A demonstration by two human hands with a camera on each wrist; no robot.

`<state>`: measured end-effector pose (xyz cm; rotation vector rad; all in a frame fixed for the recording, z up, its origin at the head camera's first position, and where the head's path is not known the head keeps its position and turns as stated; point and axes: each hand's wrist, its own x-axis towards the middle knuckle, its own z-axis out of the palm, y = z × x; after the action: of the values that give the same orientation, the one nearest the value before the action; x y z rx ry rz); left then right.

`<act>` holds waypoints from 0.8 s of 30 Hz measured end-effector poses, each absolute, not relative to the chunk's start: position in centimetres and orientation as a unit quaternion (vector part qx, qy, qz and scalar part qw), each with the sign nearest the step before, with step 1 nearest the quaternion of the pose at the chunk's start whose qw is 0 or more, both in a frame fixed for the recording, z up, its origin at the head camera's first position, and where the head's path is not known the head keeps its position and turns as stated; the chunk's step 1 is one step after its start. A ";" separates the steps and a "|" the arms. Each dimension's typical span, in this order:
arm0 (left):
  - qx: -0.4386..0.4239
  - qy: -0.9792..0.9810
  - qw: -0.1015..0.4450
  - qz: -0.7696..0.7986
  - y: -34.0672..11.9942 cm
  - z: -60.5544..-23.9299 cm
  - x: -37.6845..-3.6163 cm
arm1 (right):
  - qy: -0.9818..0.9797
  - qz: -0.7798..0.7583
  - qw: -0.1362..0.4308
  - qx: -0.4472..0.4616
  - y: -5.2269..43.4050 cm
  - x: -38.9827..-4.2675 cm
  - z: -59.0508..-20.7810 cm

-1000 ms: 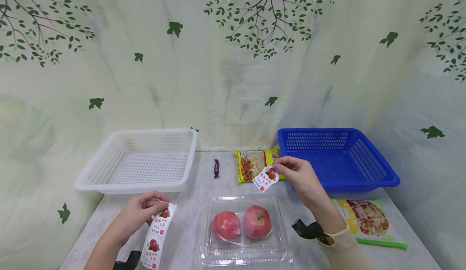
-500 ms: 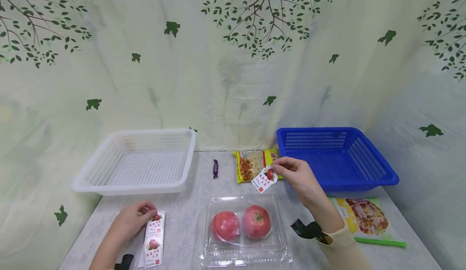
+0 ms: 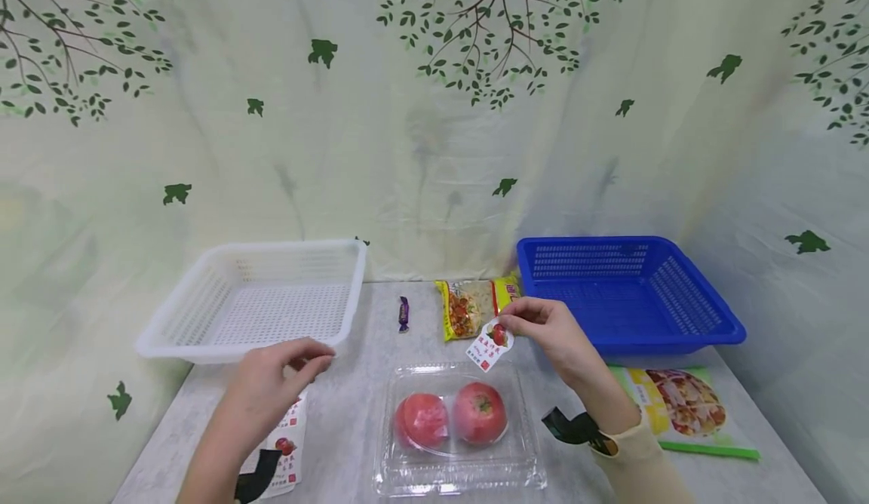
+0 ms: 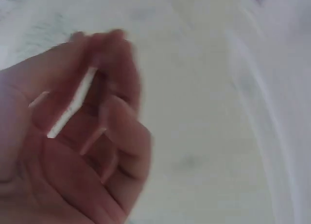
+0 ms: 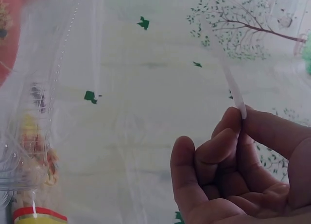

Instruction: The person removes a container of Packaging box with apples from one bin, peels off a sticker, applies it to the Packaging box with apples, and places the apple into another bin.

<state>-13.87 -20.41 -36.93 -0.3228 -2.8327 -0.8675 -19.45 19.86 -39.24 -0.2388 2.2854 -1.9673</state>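
My left hand [image 3: 308, 361] hovers above the table near the white basket's front corner, fingers loosely curled and holding nothing; it is blurred in the left wrist view [image 4: 104, 88]. A long label strip [image 3: 285, 447] printed with red fruit lies flat under that forearm. A small white label [image 3: 490, 344] with a red fruit picture is pinched by my right hand [image 3: 519, 327] above the far edge of a clear plastic clamshell [image 3: 407, 477]. Two red round fruits [image 3: 451, 417] sit inside the clamshell. In the right wrist view, thumb and fingers [image 5: 240, 119] pinch the label's thin edge [image 5: 233, 88].
A white basket [image 3: 353, 293] stands at the back left and a blue basket [image 3: 706, 334] at the back right. Between them lie a yellow noodle packet [image 3: 465, 308] and a purple candy [image 3: 403, 314]. A printed food pouch [image 3: 679, 406] lies at the right front.
My left hand laid the long label strip on the table, let go and lifted toward the white basket. The right hand lowered its small label slightly toward the clamshell.
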 end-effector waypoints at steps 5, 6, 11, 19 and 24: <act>-0.230 -0.873 0.056 -0.426 -13.9 -36.3 -15.0 | 0.768 -0.623 0.095 -0.118 19.4 -19.5 -39.3; -0.245 -0.865 0.046 -0.435 -12.8 -36.5 -15.2 | 0.769 -0.618 0.103 -0.127 19.3 -19.5 -39.3; -0.279 -0.840 0.002 -0.464 -9.1 -37.9 -16.2 | 0.767 -0.607 0.125 -0.170 18.6 -19.5 -39.3; -0.274 -0.821 -0.031 -0.500 -7.3 -39.2 -16.8 | 0.765 -0.602 0.134 -0.189 18.0 -19.5 -39.5; -0.267 -0.816 -0.038 -0.511 -7.0 -39.6 -17.0 | 0.768 -0.596 0.137 -0.189 17.7 -19.4 -39.7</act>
<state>-16.95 -6.96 -39.61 -0.8610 -2.6260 -1.6464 -19.41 17.66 -39.66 -0.5457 2.2229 -1.7244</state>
